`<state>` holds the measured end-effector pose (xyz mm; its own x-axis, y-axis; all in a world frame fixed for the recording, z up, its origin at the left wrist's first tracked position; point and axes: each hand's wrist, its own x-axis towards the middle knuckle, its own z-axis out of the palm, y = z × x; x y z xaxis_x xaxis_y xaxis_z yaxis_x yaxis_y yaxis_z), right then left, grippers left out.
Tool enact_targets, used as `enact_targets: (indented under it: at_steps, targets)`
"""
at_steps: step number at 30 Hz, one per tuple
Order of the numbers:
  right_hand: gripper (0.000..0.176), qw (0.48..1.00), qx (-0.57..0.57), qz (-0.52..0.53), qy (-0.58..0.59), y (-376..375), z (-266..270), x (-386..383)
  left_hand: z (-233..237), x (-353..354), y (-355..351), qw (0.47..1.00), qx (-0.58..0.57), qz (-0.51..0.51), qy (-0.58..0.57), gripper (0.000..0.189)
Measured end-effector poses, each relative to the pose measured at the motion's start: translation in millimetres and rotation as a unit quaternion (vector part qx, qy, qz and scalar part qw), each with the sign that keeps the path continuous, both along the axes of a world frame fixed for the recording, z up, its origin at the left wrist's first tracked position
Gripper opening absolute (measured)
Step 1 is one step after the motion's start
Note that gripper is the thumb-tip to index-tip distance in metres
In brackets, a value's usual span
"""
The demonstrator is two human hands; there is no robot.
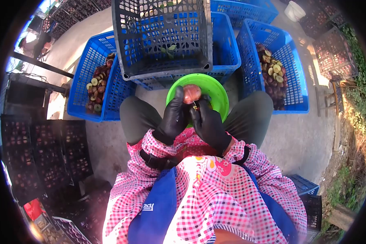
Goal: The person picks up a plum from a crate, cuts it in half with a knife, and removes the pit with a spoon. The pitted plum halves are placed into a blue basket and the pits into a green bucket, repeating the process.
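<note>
In a black glove, my left hand point(173, 117) is closed around a round, pinkish-red fruit point(192, 93). My right hand point(210, 122), also gloved in black, is closed right beside the fruit's lower side. A thin light edge and a yellow-green bit show between the fingers there, but I cannot make out what the right hand grips. Both hands are over a bright green basin point(221, 95) between my knees. Its inside is mostly hidden by the hands.
A black crate point(128, 61) with a few leaves rests on a blue crate point(227, 49) ahead. Blue crates holding cut and whole fruit flank it, one left point(78, 89) and one right point(295, 81). Dark crates of fruit point(49, 150) are stacked at left. A white bucket point(295, 11) stands far right.
</note>
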<state>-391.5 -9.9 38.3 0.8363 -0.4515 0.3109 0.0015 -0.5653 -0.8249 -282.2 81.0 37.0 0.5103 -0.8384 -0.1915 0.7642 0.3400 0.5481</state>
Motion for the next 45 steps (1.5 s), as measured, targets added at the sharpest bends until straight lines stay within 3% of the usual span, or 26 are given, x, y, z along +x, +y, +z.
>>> enact_targets:
  at_steps: [1,3,4,6,9,10,11,13,14,17,18,20,21,22,24,28,30,31,33,34,35,37,39,41,43,45]
  targets:
    - [0.025,1.0,0.0,-0.003,0.0,1,-3,1,-4,1,-1,0.998,0.008,-0.014,0.055,0.047]
    - [0.025,0.998,0.055,-0.01,-0.037,2,-5,1,5,-2,-3,0.979,0.06,0.018,-0.195,0.044]
    - [0.025,0.998,0.054,-0.01,-0.038,0,-4,-1,12,-4,-3,0.979,0.058,0.018,-0.195,0.044]
    - [0.024,0.993,0.107,0.041,-0.014,-3,7,-7,32,-9,-2,0.873,0.172,0.055,-0.454,0.044]
    - [0.021,0.998,0.045,0.035,-0.011,-7,13,-9,35,-5,-4,0.929,0.097,0.033,-0.355,0.044]
    - [0.021,0.998,0.047,0.035,-0.01,-6,10,-8,38,-7,-3,0.996,0.021,-0.019,-0.083,0.048]
    - [0.021,0.999,0.041,0.022,-0.001,-4,5,-7,34,-8,-1,0.996,0.024,-0.02,-0.081,0.048]
    - [0.021,0.999,0.03,0.012,0.003,-7,4,-4,23,-3,-2,0.967,0.09,0.013,-0.24,0.049]
    - [0.022,0.998,0.054,0.027,-0.018,-7,5,-5,27,-3,2,0.888,0.162,0.045,-0.428,0.052]
    - [0.022,0.996,0.07,0.036,-0.033,-6,6,-9,42,-3,1,0.843,0.163,0.049,-0.51,0.054]
    - [0.022,0.997,0.057,0.034,-0.031,-8,6,-7,38,-2,-2,0.842,0.162,0.051,-0.513,0.054]
    - [0.022,0.998,0.052,0.016,-0.024,-6,0,-4,27,-6,-4,0.994,0.034,-0.001,-0.102,0.056]
    - [0.022,0.999,0.045,-0.001,-0.017,-5,-2,-4,26,-6,-1,0.994,0.036,-0.001,-0.101,0.056]
    - [0.022,0.999,0.044,-0.002,-0.018,-8,-1,-4,27,-3,1,0.947,0.14,0.018,-0.289,0.055]
    - [0.023,0.988,0.142,0.063,-0.008,-10,3,-8,25,4,7,0.741,0.253,0.072,-0.618,0.054]
    - [0.023,0.985,0.151,0.076,-0.044,-13,6,-3,18,8,2,0.831,0.2,0.087,-0.511,0.053]
    - [0.024,0.983,0.156,0.09,-0.025,-12,-6,2,16,13,2,0.936,0.168,0.024,-0.31,0.053]
    - [0.024,0.983,0.158,0.091,-0.021,-24,-10,4,17,20,3,0.937,0.17,0.024,-0.306,0.053]
    - [0.027,0.846,0.499,0.162,0.092,-48,6,3,29,28,7,0.736,0.248,0.033,-0.629,0.051]
    - [0.032,0.852,0.508,0.126,-0.002,-54,18,5,22,36,4,0.754,0.248,0.03,-0.607,0.049]
    - [0.037,0.851,0.507,0.091,-0.099,-63,27,10,22,36,1,0.756,0.249,0.029,-0.605,0.049]
    - [0.054,0.985,0.146,0.041,-0.075,-77,22,22,27,32,-3,0.94,0.146,-0.021,-0.308,0.05]
    - [0.073,0.998,-0.018,0.065,0.006,-75,34,26,28,25,-7,0.935,0.165,-0.056,-0.309,0.057]
    - [0.073,0.997,-0.002,0.047,0.062,-73,35,23,33,19,-7,0.95,0.149,-0.183,-0.206,0.061]
    - [0.072,0.995,0.019,0.05,0.087,-69,21,21,9,12,-9,0.94,0.163,-0.186,-0.236,0.065]
    - [0.072,0.992,0.038,0.053,0.111,-63,3,20,-11,-12,-23,0.886,0.214,0.113,-0.395,0.069]
